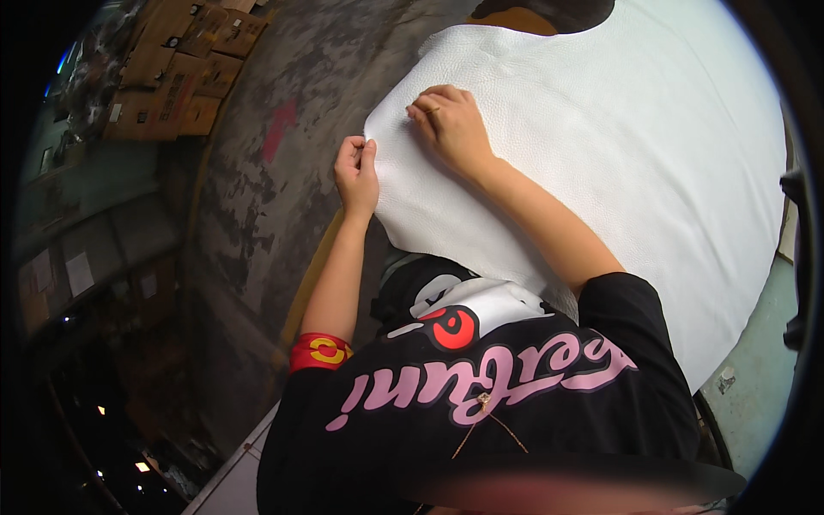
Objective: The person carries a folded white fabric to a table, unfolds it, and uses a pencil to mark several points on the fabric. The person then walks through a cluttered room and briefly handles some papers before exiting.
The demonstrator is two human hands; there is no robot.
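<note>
A large white sheet of leather (618,146) with a pebbled grain spreads from in front of me out to the right. Its left edge is pinched between the thumb and fingers of my left hand (357,176). My right hand (455,129) is over the leather, a little farther away and to the right, back of the hand up. The fingers there are curled in, and whatever they may hold is hidden; a thin band shows on one finger. Near my body the leather's lower edge hangs against my black shirt.
A dark brown piece (579,12) shows past the leather's far edge. Stacked cardboard boxes (176,81) stand at the far left beside a worn grey floor (257,172) with a red mark. A pale green surface (755,360) lies at the right.
</note>
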